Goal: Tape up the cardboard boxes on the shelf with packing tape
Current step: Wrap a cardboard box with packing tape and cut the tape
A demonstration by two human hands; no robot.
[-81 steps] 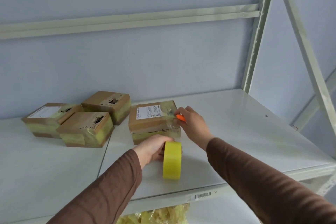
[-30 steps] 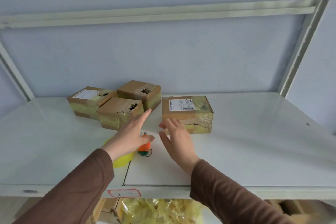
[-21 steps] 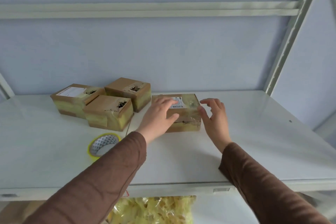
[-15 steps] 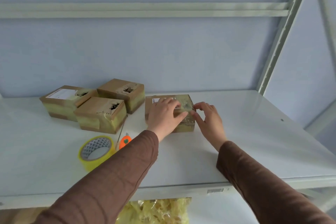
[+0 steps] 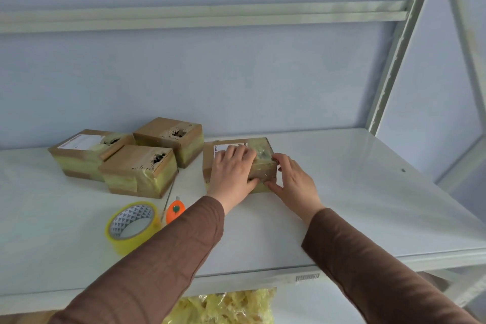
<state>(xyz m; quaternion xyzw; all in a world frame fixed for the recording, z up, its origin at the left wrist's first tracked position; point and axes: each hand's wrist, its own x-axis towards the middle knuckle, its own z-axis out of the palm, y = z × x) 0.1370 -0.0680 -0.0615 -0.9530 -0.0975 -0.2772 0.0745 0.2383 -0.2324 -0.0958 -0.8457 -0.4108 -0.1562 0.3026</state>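
A taped cardboard box (image 5: 264, 150) with a white label sits mid-shelf. My left hand (image 5: 232, 169) lies flat over its top and front, thumb under the front edge. My right hand (image 5: 293, 183) grips its right front corner, fingers on the side. A yellow roll of packing tape (image 5: 131, 226) lies flat on the white shelf (image 5: 355, 205) to the left front. An orange cutter (image 5: 175, 210) rests beside the roll.
Three taped cardboard boxes cluster at the back left: one with a label (image 5: 86, 152), one in front (image 5: 139, 169), one behind (image 5: 171, 138). A slanted metal post (image 5: 394, 45) rises at the right. A bag of yellow material (image 5: 223, 308) shows below the shelf edge.
The tape roll and cutter were put down on the shelf. Both hands moved onto the labelled box and now press on it.
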